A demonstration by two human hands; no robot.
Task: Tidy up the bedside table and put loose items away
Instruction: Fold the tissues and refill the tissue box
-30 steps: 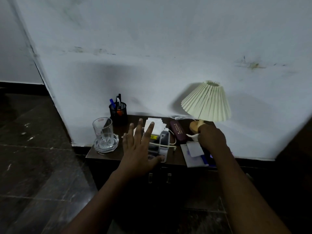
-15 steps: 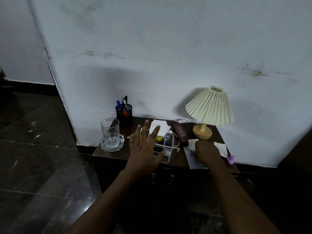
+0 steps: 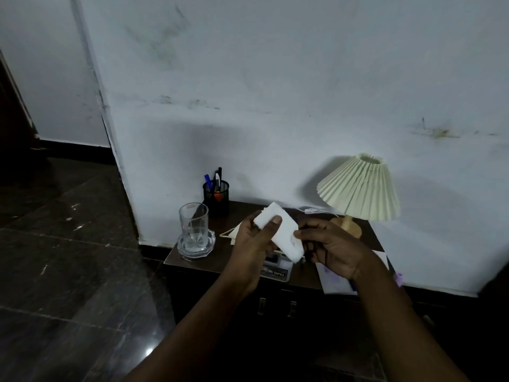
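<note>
Both hands hold a small stack of white paper slips (image 3: 285,234) above the dark bedside table (image 3: 192,263). My left hand (image 3: 256,241) grips its upper left end, thumb on top. My right hand (image 3: 330,248) pinches the lower right end. Under the hands a grey device (image 3: 276,270) with a white cord lies on the table, mostly hidden. White sheets of paper (image 3: 336,283) with a blue pen lie at the table's right front.
A glass tumbler (image 3: 193,228) stands in a glass dish at the table's left. Behind it a black mesh pen cup (image 3: 216,197) holds pens. A pleated cream lamp (image 3: 359,188) stands at the back right. A small purple object (image 3: 398,279) sits at the right edge. Drawer handles (image 3: 276,308) are below.
My left hand lifted off the table's middle and took up the white slips. My right hand left the papers on the right and joined it on the stack.
</note>
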